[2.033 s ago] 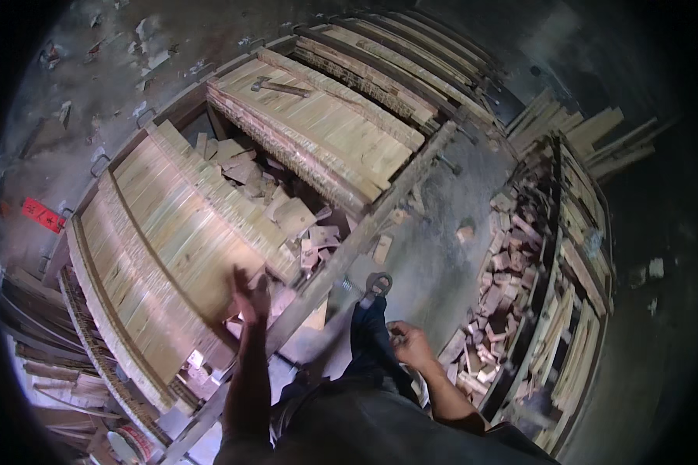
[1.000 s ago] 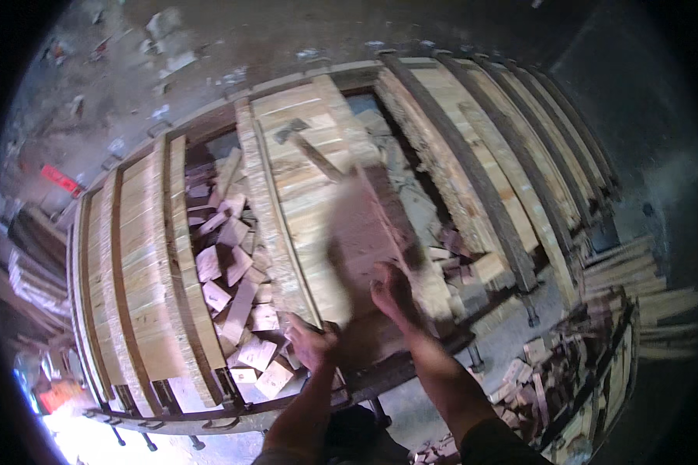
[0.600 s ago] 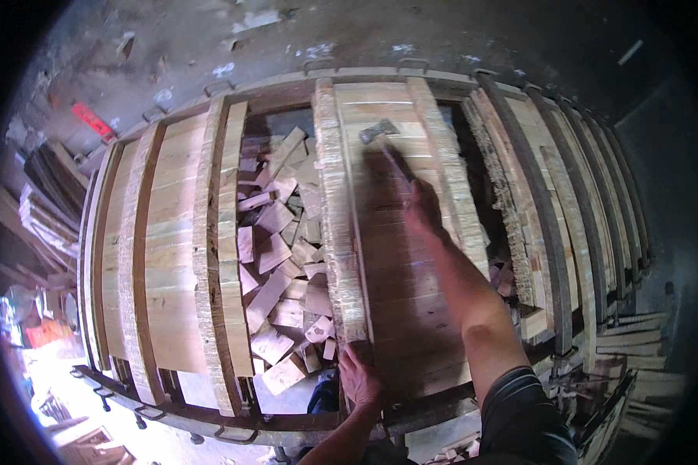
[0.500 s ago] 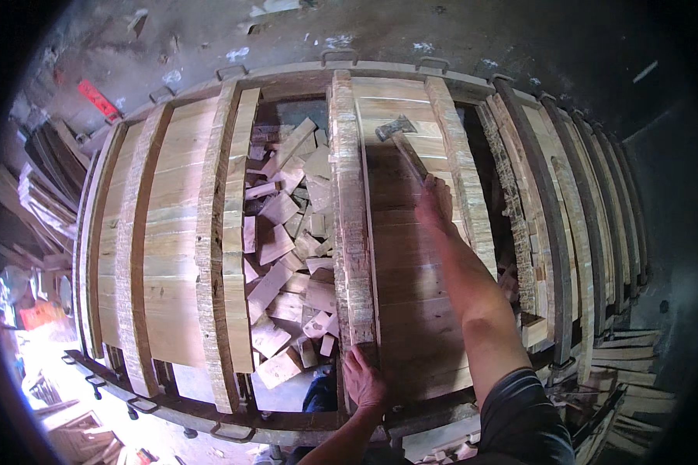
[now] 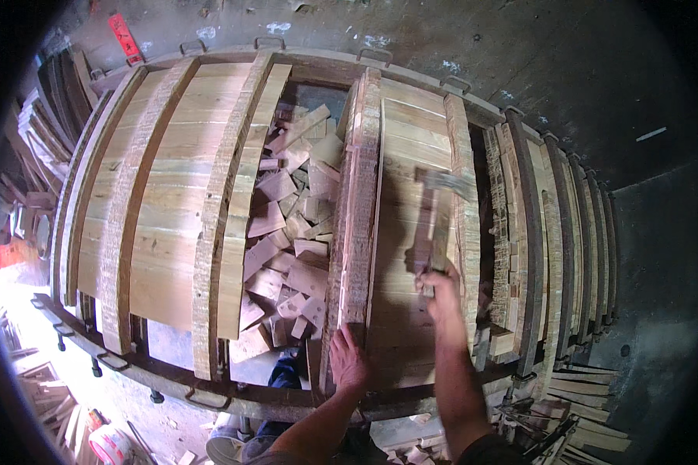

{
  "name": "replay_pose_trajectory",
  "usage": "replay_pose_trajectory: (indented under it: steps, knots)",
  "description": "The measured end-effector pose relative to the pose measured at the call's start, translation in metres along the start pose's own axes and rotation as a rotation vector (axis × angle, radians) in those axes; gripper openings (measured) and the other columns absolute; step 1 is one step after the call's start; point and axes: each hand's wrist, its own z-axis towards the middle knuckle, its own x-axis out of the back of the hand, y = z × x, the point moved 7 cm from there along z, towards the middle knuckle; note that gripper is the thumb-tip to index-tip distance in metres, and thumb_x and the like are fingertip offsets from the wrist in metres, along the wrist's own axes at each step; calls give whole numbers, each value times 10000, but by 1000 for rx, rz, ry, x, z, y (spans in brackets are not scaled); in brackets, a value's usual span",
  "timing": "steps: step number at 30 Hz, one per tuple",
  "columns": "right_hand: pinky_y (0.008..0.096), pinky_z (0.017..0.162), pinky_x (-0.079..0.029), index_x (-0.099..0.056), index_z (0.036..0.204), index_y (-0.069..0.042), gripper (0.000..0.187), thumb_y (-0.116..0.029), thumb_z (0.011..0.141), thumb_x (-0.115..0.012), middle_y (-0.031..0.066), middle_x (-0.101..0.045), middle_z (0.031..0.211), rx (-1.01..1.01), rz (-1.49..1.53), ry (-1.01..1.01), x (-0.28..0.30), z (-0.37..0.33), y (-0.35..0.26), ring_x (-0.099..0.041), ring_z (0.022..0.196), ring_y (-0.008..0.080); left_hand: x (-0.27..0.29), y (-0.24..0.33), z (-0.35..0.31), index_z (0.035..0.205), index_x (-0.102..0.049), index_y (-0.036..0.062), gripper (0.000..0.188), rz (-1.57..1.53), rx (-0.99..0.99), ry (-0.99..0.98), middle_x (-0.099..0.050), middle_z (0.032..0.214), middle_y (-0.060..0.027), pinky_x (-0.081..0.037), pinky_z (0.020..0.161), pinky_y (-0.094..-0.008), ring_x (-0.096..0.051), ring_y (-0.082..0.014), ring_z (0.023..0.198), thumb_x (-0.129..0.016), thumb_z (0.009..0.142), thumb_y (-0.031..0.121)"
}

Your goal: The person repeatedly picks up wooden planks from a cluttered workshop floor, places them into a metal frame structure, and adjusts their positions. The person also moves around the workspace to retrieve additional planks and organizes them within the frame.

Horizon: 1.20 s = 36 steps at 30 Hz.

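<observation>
My right hand (image 5: pixel 440 291) is closed round the wooden handle of a hatchet (image 5: pixel 440 225). The hatchet's metal head, flared at one end and blunt at the other, is slightly blurred above a panel of glued boards (image 5: pixel 415 132) and the rough batten at its right. Fingers stretched out, my left hand (image 5: pixel 349 364) rests against the near end of a thick rough-edged batten (image 5: pixel 355 194) along the panel's left side. It holds nothing. The panel lies on a long metal frame (image 5: pixel 318 62) with handles along its edges.
Offcut blocks (image 5: pixel 287 225) lie heaped in the gap left of the thick batten. Further left is another wide board panel (image 5: pixel 171 194) under long battens. Dark metal bars (image 5: pixel 531 232) cross the frame at right. Scrap strips (image 5: pixel 589 418) and a white bucket (image 5: pixel 110 443) are on the floor.
My right hand has drawn the hatchet nearer to me, and its head now looks larger and blurred. The left hand's fingers are more outstretched. The whole view has shifted a little.
</observation>
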Motion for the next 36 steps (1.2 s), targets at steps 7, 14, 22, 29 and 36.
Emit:
replay_pose_trajectory:
  steps: [7,14,22,29,36]
  knots:
    - [333,374,-381,-545,931,-45,264,-51,688,-646,94,-557,641,-388,75,-161,-26,-70,128,-566,487,228,-8,-5,2,1469,-279,-28,825,117,-113,191,-445,1393,-235,-273,1154,-483,-372,-401,1365,-668,819,298]
    - [297,434,-370,-607,725,-38,76,-84,679,-646,88,-567,619,-181,257,157,118,-70,27,-514,484,212,14,7,2,1402,-328,-29,852,-92,29,95,-463,1356,-246,-303,1128,-471,-396,-395,1333,-767,743,286]
    - [298,541,-425,-525,808,-67,69,-55,743,-547,67,-551,722,409,450,551,205,-79,-121,-534,627,180,10,9,-7,1411,-364,-45,856,-77,-74,145,-433,1405,-268,-331,1110,-484,-409,-423,1321,-734,811,442]
    - [308,411,-337,-555,723,-45,76,-73,708,-625,62,-556,643,-482,181,-6,19,-99,122,-509,493,182,8,16,-5,1426,-337,-13,821,51,-120,220,-423,1398,-260,-295,1125,-505,-377,-411,1349,-713,765,295]
    - [308,393,-330,-571,734,-29,87,-67,698,-640,80,-525,615,-222,323,-34,102,-102,40,-481,441,190,11,9,-8,1459,-321,-2,846,0,-119,200,-415,1416,-270,-294,1133,-506,-369,-421,1368,-708,745,233]
